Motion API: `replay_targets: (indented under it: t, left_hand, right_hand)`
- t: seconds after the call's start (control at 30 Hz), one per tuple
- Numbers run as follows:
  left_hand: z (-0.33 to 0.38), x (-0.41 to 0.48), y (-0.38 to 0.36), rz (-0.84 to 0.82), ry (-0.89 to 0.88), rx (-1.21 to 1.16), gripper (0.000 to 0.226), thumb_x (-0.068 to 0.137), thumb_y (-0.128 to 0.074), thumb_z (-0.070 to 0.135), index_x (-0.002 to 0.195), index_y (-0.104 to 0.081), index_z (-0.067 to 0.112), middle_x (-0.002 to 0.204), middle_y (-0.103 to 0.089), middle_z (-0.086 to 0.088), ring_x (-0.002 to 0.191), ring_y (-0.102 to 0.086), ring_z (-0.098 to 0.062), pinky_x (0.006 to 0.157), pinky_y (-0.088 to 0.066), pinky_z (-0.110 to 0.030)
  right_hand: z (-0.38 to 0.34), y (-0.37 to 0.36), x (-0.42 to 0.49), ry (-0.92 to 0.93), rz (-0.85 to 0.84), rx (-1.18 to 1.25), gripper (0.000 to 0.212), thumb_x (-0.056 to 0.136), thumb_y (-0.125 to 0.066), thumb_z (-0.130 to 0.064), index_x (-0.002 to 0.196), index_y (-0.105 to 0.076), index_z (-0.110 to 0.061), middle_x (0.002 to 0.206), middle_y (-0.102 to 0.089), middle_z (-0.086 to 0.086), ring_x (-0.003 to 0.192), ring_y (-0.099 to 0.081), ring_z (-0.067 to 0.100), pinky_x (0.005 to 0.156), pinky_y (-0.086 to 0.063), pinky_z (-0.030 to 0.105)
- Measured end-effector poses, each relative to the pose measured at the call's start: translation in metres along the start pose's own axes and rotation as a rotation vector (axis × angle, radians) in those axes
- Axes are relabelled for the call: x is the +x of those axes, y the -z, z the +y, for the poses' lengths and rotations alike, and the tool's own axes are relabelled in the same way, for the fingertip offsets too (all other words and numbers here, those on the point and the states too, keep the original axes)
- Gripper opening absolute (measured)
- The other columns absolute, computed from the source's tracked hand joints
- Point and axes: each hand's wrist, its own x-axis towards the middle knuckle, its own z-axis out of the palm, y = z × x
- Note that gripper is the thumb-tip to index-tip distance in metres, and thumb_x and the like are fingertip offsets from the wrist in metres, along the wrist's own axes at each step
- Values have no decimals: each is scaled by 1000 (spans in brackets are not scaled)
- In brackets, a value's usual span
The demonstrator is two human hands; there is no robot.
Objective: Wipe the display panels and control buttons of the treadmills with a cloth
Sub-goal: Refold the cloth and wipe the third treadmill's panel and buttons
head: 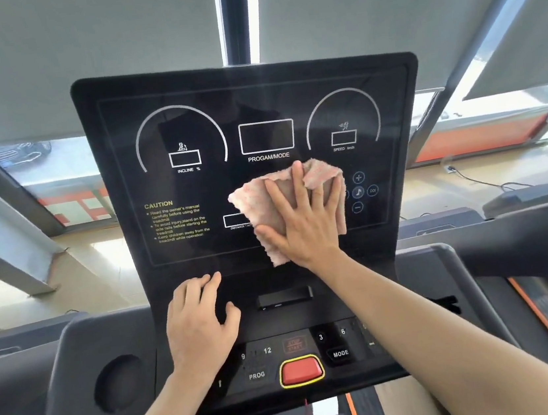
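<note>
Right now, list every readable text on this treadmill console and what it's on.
"INCLINE %": display panel, left gauge.
"PROGAM/MODE": under centre box.
"SPEED km/h": right gauge.
"CAUTION": lower left; yellow fine print below only partly legible.
"DISTANCE": left of the cloth, rest hidden.
"9", "12", "3", "6", "PROG", "MODE": control buttons.
"STOP/START": faint, uncertain, above the red button.

Treadmill console, wipe in progress

Right hand (pixel 304 215) flat, fingers spread, pressing pink cloth (pixel 267 204) against lower centre of black display panel (pixel 194 189). Left hand (pixel 199 323) rests on console below panel, fingers loosely bent. Red stop button (pixel 301 370) between PROG and MODE keys.
</note>
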Motion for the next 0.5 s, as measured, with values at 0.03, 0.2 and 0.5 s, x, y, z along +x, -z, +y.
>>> replay_targets:
  t: [0.03,0.2,0.5]
  left_hand:
    - [0,0,0,-1,2,6,53,84,-52,34,125,-72,8,113,-68,-5,114,-57,-27,89,-52,-42]
    - [2,1,-1,-12,15,4,53,83,-51,34,124,-71,7,110,-67,-5,112,-58,-30,86,-53,-45]
    - [5,2,5,-52,8,58,53,79,-58,34,123,-71,7,112,-64,-6,112,-56,-30,89,-51,-48]
  right_hand:
    - [3,6,11,-26,17,2,82,92,-33,-81,160,-20,-37,170,-11,17,150,-23,47,117,-7,76]
    - [25,49,83,-168,83,-6,83,93,-28,-81,161,-20,-35,170,-10,18,154,-16,44,117,-6,75]
    - [35,59,108,-506,140,92,84,93,-17,-81,162,-14,-34,171,-6,15,154,-16,45,120,-4,70]
